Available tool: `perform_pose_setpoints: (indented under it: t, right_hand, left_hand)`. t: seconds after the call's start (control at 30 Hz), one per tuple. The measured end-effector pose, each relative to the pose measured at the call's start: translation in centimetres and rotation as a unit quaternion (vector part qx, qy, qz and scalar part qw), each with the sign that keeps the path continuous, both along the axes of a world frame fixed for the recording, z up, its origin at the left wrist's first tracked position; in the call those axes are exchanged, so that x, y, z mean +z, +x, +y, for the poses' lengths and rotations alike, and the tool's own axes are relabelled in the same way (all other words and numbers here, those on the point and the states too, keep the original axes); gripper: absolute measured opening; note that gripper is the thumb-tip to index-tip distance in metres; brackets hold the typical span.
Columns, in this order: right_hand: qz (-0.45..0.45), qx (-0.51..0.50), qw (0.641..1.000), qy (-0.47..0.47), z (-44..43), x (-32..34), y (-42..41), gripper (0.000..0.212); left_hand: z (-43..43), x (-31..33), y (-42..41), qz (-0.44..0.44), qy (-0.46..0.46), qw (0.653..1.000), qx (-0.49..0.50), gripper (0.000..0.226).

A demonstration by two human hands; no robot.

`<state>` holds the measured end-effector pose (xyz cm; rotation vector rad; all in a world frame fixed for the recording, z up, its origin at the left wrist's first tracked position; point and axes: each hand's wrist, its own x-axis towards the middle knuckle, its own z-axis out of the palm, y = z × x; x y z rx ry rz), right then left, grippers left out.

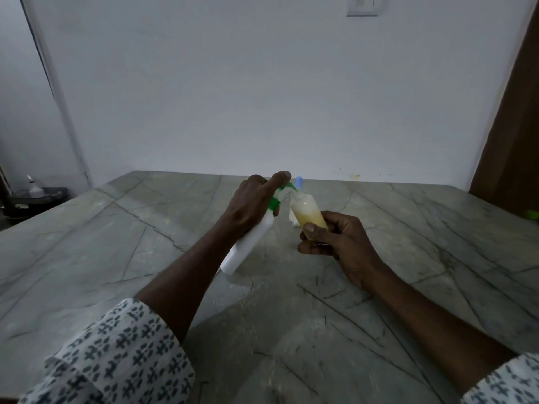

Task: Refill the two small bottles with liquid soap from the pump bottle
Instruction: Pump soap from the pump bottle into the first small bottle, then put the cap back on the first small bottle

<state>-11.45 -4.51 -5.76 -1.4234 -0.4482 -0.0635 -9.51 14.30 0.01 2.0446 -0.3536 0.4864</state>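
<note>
Veined grey stone table (408, 243). My left hand (250, 208) wraps the tilted white pump bottle (248, 246), forefinger pressing its green pump. Beside its nozzle, my right hand (335, 237) pinches a translucent cylindrical small bottle (309, 212) of yellowish soap.

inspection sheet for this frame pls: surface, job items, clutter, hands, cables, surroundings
Surface: grey veined stone table, dry as far as visible.
Job's things: white pump bottle with green pump, tilted, nozzle at the mouth of the small bottle, which holds yellowish soap, partly full. A second small bottle with a blue cap stands behind, mostly hidden.
Clutter: small green object at the right table edge, unidentifiable.
Hands: left hand grips the pump bottle, index finger on the pump; right hand holds the small bottle.
Cables: nothing seen.
Surroundings: white wall, switch plate, brown door at right, dark stand with a bottle at left.
</note>
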Motion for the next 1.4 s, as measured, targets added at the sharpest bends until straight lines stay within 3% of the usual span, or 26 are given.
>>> perform_pose_setpoints:
  t: [0.23,0.37,0.57,0.73,0.9,1.13,1.3,1.4]
  right_hand:
    - [-0.002,0.008,1.000,-0.018,0.1,-0.1,-0.1,0.041]
    - [0.003,0.030,1.000,-0.007,0.3,0.3,-0.3,0.038]
    - [0.014,0.049,0.999,0.008,0.6,0.2,-0.3,0.037]
    - [0.037,0.059,0.997,0.043,0.4,-0.2,0.3,0.039]
    - [0.040,0.053,0.997,0.029,0.5,-0.4,0.5,0.045]
    - [0.015,0.019,1.000,0.003,0.2,-0.4,0.5,0.023]
    - [0.000,-0.009,1.000,-0.012,-0.1,-0.4,0.5,0.017]
    - [-0.021,-0.037,0.999,-0.019,-0.6,-0.2,0.8,0.018]
  left_hand:
    - [0.1,-0.2,0.2,-0.032,-0.025,0.999,-0.009,0.051]
    - [0.5,-0.3,0.5,-0.033,-0.108,0.992,-0.054,0.061]
    - [2.8,0.0,0.9,0.013,-0.235,0.963,-0.128,0.053]
    - [3.8,0.2,0.9,0.037,-0.265,0.947,-0.176,0.054]
    - [4.1,-0.2,0.9,0.035,-0.246,0.952,-0.177,0.066]
    - [5.0,-1.1,0.2,0.056,-0.247,0.947,-0.198,0.084]
    - [7.6,-1.6,-0.7,0.172,-0.100,0.958,-0.206,0.113]
    - [7.8,-2.2,-1.2,0.187,-0.043,0.967,-0.169,0.086]
